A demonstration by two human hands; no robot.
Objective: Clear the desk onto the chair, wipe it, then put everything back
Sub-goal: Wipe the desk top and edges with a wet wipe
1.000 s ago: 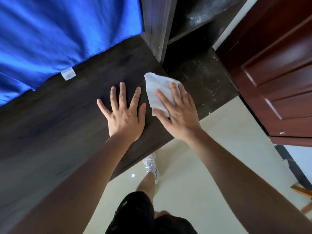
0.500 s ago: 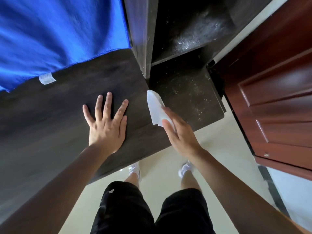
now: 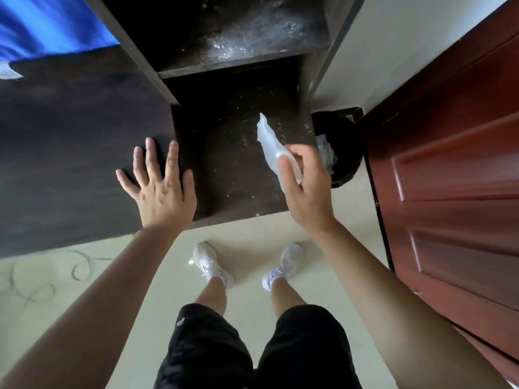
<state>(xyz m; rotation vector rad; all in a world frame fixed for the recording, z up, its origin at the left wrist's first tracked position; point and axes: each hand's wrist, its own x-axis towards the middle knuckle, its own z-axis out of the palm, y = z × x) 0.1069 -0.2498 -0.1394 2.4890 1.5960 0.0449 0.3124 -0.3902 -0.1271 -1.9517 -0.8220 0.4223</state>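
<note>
Currently the left hand (image 3: 160, 192) is laid flat on the dark desk (image 3: 70, 141) near its front edge, fingers spread. A white wipe (image 3: 269, 144) is pinched in the right hand (image 3: 306, 189), lifted above the dusty lower shelf (image 3: 233, 153), beside a black waste bin (image 3: 342, 153) by the red-brown door (image 3: 449, 178).

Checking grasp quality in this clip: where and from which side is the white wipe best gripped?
Grip the crumpled white wipe at its lower end, coming from the near right side, as the right hand does. It hangs as a limp strip whose far tip points away over the dusty dark desk section, so pinching near the bottom gathers it.
</note>
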